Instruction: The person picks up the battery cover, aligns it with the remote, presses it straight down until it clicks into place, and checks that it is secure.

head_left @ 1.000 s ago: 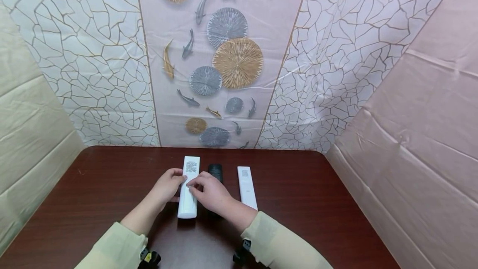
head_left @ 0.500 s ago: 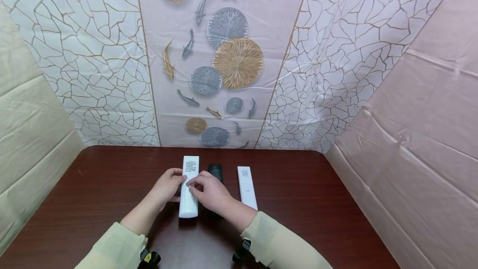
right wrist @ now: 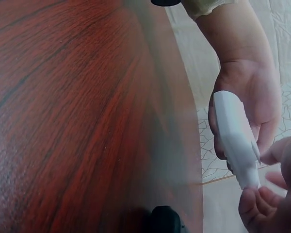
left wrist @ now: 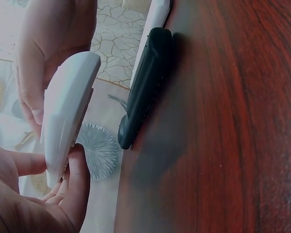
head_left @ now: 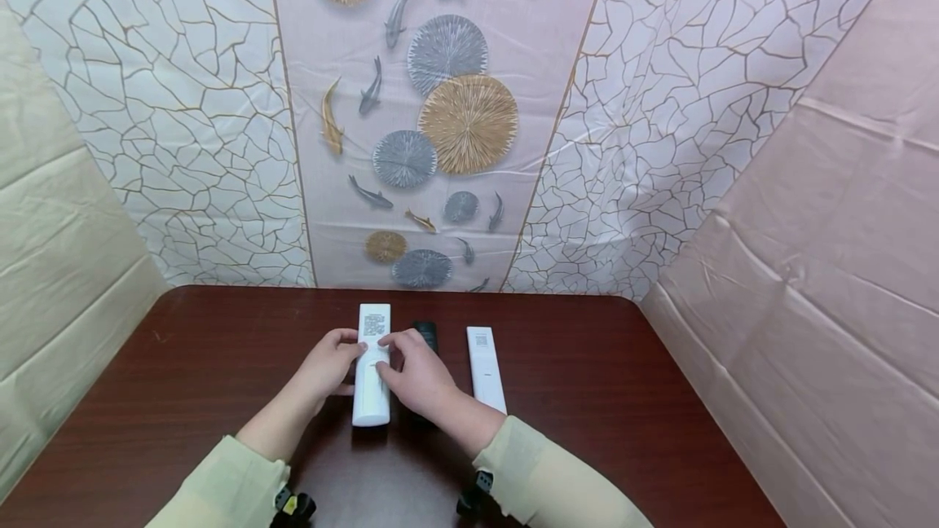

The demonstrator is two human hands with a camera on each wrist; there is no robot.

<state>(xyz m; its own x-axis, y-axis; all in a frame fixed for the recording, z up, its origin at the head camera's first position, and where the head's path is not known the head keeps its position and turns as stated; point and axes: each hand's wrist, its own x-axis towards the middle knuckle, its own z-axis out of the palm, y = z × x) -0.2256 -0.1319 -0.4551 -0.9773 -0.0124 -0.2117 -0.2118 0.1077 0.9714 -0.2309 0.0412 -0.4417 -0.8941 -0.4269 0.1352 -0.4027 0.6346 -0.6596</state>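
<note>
A white remote control (head_left: pixel 371 406) is held raised off the table, its back with the printed label facing up. My left hand (head_left: pixel 328 367) grips its left edge, thumb on the back and fingers underneath. From the other side my right hand (head_left: pixel 420 377) has its thumb and index fingertip on the back, slightly apart, near the middle. In the left wrist view the white remote control (left wrist: pixel 70 94) stands edge-on between the hands. The right wrist view shows the remote control (right wrist: pixel 231 124) with right fingertips touching its far part; some contact is hidden.
A black remote control (head_left: pixel 426 332) lies just right of the held one, partly hidden by the right hand. Farther right lies a second white remote control (head_left: pixel 485 365), label up. The dark wooden table (head_left: pixel 587 414) ends at a patterned cloth backdrop (head_left: pixel 403 210).
The right thumb and index fingertip have spread apart on the remote control's back, and the hand has shifted slightly right. The left hand keeps its grip; the remote control has tilted slightly.
</note>
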